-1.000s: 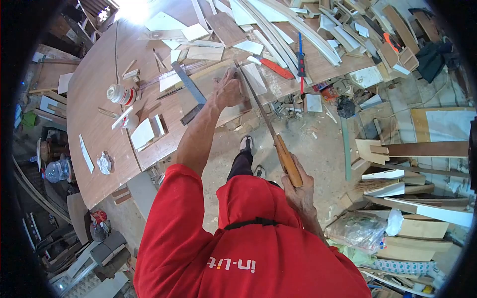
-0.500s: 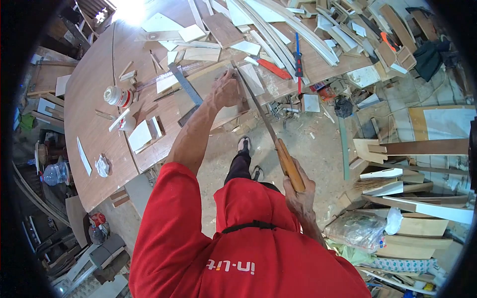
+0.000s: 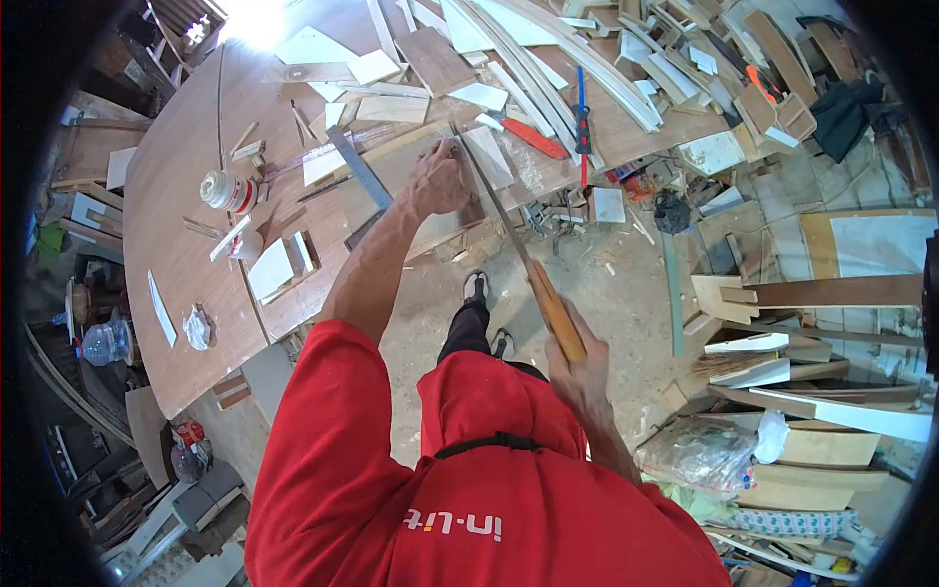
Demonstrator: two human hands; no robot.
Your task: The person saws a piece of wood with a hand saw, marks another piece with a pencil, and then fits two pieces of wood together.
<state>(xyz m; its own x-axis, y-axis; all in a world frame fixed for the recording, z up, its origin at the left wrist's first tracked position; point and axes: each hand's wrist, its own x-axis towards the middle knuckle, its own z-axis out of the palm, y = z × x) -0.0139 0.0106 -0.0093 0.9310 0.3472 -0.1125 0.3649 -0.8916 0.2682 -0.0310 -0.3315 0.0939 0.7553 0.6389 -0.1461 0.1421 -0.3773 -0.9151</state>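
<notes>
My right hand (image 3: 581, 367) is wrapped round the wooden handle of a handsaw (image 3: 499, 205). The long narrow blade points away from me and crosses the table's near edge. Along the blade's left side, my left hand (image 3: 440, 181) presses with curled fingers on a flat board (image 3: 399, 158) at that edge. Its fingertips are partly hidden. A metal try square (image 3: 360, 168) lies on the board's left part, and a pale offcut (image 3: 493, 158) is just right of the blade.
The wooden table (image 3: 176, 235) carries a glue jar (image 3: 227, 192), a red-handled tool (image 3: 534, 138), a blue-and-red tool (image 3: 583, 132) and several white strips (image 3: 528, 68). Wood scraps (image 3: 773, 342) and a plastic bag (image 3: 699, 455) crowd the right side. My feet stand on a dusty floor.
The handsaw and my right hand have moved slightly forward and left, toward the table. My left hand keeps its place on the board. The whole view has shifted a little.
</notes>
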